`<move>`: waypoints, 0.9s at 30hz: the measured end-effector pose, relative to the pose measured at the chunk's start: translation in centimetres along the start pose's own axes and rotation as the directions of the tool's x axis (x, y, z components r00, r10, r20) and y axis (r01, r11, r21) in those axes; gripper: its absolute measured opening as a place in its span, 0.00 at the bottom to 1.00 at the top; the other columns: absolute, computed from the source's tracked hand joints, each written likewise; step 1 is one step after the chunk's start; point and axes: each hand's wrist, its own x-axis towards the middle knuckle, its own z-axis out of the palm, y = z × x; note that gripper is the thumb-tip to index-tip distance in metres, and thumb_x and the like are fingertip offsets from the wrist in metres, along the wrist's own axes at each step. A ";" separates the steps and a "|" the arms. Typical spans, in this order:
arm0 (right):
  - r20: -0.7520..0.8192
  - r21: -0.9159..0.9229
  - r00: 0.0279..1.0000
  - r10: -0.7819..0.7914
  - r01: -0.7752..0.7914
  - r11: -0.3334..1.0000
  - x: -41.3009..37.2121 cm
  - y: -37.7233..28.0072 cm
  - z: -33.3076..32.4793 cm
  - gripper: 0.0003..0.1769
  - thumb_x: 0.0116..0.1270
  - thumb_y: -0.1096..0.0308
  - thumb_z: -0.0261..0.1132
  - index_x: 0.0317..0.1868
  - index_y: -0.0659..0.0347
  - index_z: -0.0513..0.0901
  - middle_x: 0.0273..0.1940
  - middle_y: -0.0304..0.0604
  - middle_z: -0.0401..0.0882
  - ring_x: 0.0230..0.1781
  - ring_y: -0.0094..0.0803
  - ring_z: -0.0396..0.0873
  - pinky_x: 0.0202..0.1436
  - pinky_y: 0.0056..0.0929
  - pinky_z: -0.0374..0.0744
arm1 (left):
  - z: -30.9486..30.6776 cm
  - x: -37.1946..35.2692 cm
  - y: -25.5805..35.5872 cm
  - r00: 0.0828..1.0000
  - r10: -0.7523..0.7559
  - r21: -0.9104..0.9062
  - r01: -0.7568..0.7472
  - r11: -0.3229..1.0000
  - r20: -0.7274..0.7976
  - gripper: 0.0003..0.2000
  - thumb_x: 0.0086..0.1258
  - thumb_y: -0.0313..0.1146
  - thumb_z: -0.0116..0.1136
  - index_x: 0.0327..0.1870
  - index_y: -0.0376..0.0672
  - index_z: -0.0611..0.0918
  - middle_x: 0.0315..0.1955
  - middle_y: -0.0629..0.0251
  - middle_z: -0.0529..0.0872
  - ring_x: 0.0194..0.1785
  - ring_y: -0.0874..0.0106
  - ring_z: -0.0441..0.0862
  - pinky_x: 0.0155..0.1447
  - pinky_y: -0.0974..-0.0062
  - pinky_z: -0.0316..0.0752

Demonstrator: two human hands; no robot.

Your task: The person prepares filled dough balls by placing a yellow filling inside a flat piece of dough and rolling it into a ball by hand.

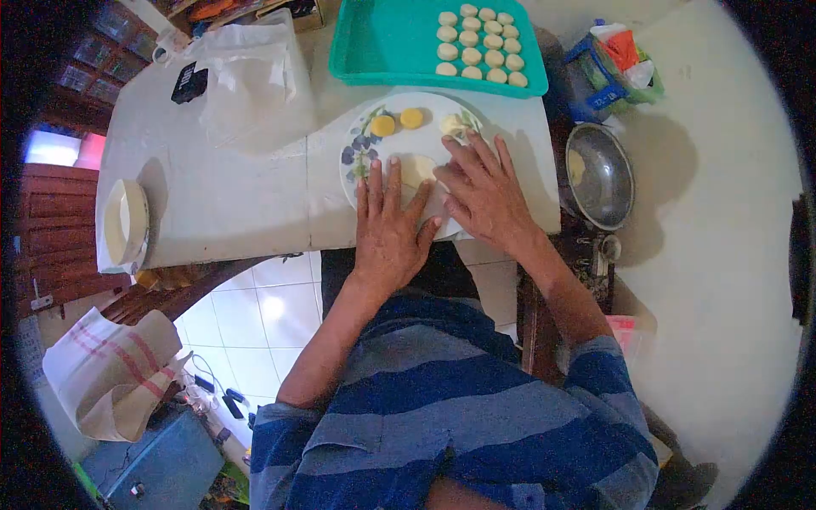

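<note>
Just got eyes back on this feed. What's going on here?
A person stands at a table, bare hands over a white floral plate. The left hand and right hand, fingers spread, are at a flat, pale piece of dough. Two yellow rounds sit toward the plate's far side, and a small pale lump lies by the right fingertips. Behind the plate, a green tray holds rows of pale rounds on its right side.

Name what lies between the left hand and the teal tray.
In the head view, two yellow rounds on the plate lie between the left hand and the tray.
</note>
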 end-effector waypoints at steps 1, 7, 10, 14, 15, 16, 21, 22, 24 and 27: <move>-0.026 0.021 1.000 -0.008 0.009 1.000 -0.2 -0.1 0.0 0.19 0.72 0.53 0.63 0.56 0.53 0.85 0.74 0.49 0.67 0.78 0.57 0.59 0.81 0.70 0.52 | 0.0 -0.1 0.0 1.000 0.001 -0.001 -0.001 1.000 0.002 0.27 0.74 0.46 0.60 0.72 0.47 0.77 0.79 0.39 0.55 0.83 0.37 0.45 0.82 0.37 0.44; 0.021 0.051 0.999 0.031 -0.032 0.998 -0.5 -0.7 -0.7 0.21 0.70 0.57 0.66 0.60 0.54 0.83 0.75 0.47 0.67 0.79 0.52 0.58 0.83 0.63 0.51 | -0.1 -0.7 -0.2 0.999 -0.052 0.021 0.052 0.998 0.005 0.26 0.76 0.46 0.59 0.71 0.47 0.78 0.79 0.37 0.56 0.83 0.37 0.47 0.82 0.38 0.45; 0.029 0.076 1.000 0.007 -0.009 0.997 -0.9 -0.5 0.0 0.20 0.69 0.54 0.66 0.56 0.56 0.85 0.75 0.49 0.67 0.77 0.57 0.60 0.82 0.66 0.52 | -0.4 -0.8 -0.4 0.998 -0.061 0.045 0.061 0.997 0.003 0.25 0.76 0.46 0.59 0.71 0.47 0.79 0.79 0.37 0.56 0.83 0.37 0.47 0.82 0.38 0.45; -0.011 0.096 1.000 -0.006 0.007 0.995 -1.1 -1.1 -0.1 0.20 0.68 0.55 0.67 0.55 0.56 0.85 0.74 0.50 0.68 0.78 0.58 0.59 0.82 0.64 0.52 | -0.5 -0.9 -0.4 0.997 -0.076 0.040 0.076 0.996 -0.001 0.25 0.76 0.46 0.60 0.70 0.47 0.78 0.78 0.37 0.56 0.83 0.37 0.47 0.82 0.38 0.45; -0.007 0.089 1.000 -0.011 0.012 0.996 -1.2 -1.3 -0.1 0.20 0.69 0.56 0.66 0.57 0.56 0.84 0.73 0.50 0.68 0.78 0.55 0.59 0.82 0.62 0.53 | -0.5 -0.9 -0.4 0.997 -0.078 0.033 0.079 0.996 -0.009 0.25 0.76 0.45 0.60 0.70 0.47 0.79 0.78 0.37 0.56 0.83 0.37 0.47 0.82 0.38 0.46; -0.003 0.082 1.000 -0.017 0.017 0.997 -1.3 -1.4 -0.2 0.20 0.69 0.58 0.66 0.58 0.56 0.84 0.73 0.49 0.68 0.77 0.53 0.60 0.82 0.60 0.54 | -0.6 -1.0 -0.5 0.997 -0.077 0.033 0.077 0.996 -0.008 0.25 0.76 0.45 0.60 0.70 0.47 0.79 0.78 0.37 0.56 0.83 0.37 0.47 0.82 0.38 0.46; -0.012 0.099 1.000 0.000 0.001 0.995 -1.1 -0.9 0.0 0.21 0.69 0.57 0.66 0.59 0.55 0.84 0.73 0.49 0.69 0.77 0.53 0.61 0.82 0.61 0.54 | -0.7 -0.9 -0.7 0.997 -0.080 0.022 0.080 0.997 -0.024 0.25 0.76 0.46 0.60 0.71 0.47 0.78 0.79 0.38 0.55 0.83 0.37 0.46 0.81 0.36 0.45; 0.005 0.103 1.000 0.014 -0.015 0.995 -1.1 -0.8 0.1 0.22 0.69 0.56 0.66 0.60 0.55 0.84 0.73 0.49 0.68 0.77 0.54 0.61 0.81 0.61 0.54 | -0.7 -0.8 -0.7 0.996 -0.080 0.022 0.080 0.997 -0.026 0.25 0.76 0.46 0.60 0.71 0.47 0.78 0.79 0.38 0.55 0.83 0.37 0.46 0.81 0.36 0.45; -0.001 0.084 1.000 0.028 -0.028 0.996 -0.9 -0.8 0.0 0.22 0.69 0.54 0.66 0.59 0.55 0.84 0.74 0.50 0.68 0.77 0.56 0.60 0.81 0.63 0.54 | -0.8 -0.7 -0.9 0.997 -0.082 0.037 0.082 0.996 -0.009 0.26 0.76 0.46 0.60 0.71 0.46 0.78 0.79 0.38 0.55 0.83 0.37 0.46 0.81 0.35 0.45; -0.004 0.054 0.998 0.056 -0.056 0.997 -1.0 -0.7 0.3 0.24 0.70 0.51 0.65 0.60 0.55 0.83 0.74 0.51 0.67 0.78 0.58 0.59 0.81 0.66 0.53 | -0.9 -0.6 -1.0 0.996 -0.087 0.035 0.088 0.996 -0.029 0.26 0.76 0.46 0.60 0.71 0.46 0.78 0.79 0.38 0.55 0.83 0.37 0.46 0.81 0.36 0.45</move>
